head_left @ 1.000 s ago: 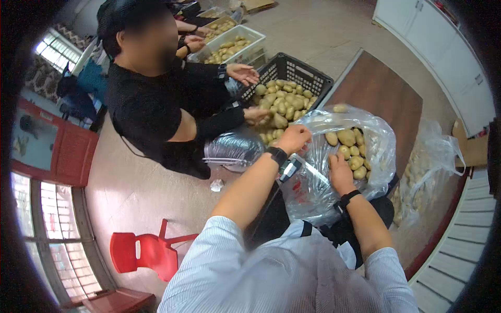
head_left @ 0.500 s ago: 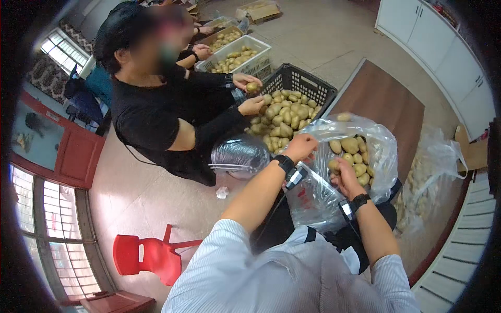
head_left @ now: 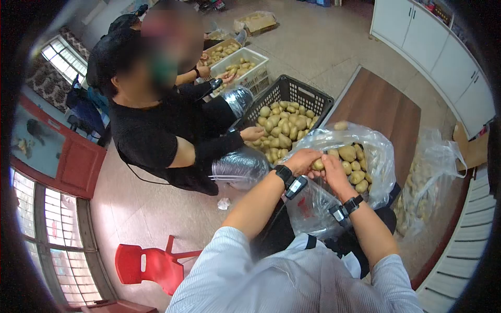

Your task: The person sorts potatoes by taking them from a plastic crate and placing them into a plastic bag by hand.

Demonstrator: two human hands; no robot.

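My left hand and my right hand meet over the near side of a clear plastic bag. Between their fingers is a small yellow-brown potato, pinched from both sides and partly covered by the fingertips. Several potatoes lie inside the open bag, just right of my hands. Beyond my left hand stands a black crate full of potatoes. One hand of a co-worker in black reaches over its near edge.
A brown board extends behind the bag, with one potato at its near edge. To the right sits another filled plastic bag. White crates of potatoes stand farther back. A red chair is at lower left.
My right hand has moved left from the bag with a potato to meet my left hand, which now touches it too. The co-worker's far hand has moved away toward the white crate.
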